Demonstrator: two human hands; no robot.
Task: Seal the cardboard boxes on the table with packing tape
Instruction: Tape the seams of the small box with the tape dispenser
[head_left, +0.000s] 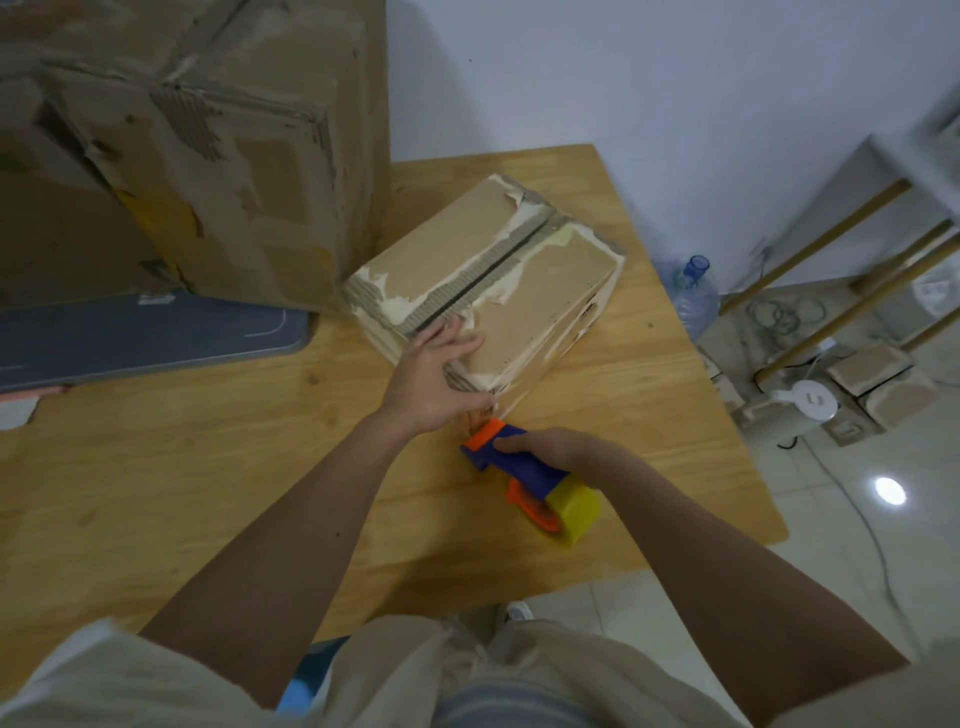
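Note:
A small worn cardboard box (524, 291) lies on the wooden table (208, 467), its two top flaps closed with a dark seam between them. My left hand (436, 374) rests flat on the box's near end, fingers spread over the flap edge. My right hand (550, 447) grips a blue and orange tape dispenser (514, 462) with a yellow tape roll (574, 512), its front pressed against the box's near bottom corner. A big battered cardboard box (208, 145) stands at the back left.
A dark blue-grey flat mat (145, 332) lies under the big box. Right of the table, on the floor, are a water bottle (693, 291), cables, small boxes (872, 379) and a wooden-legged stand (883, 249).

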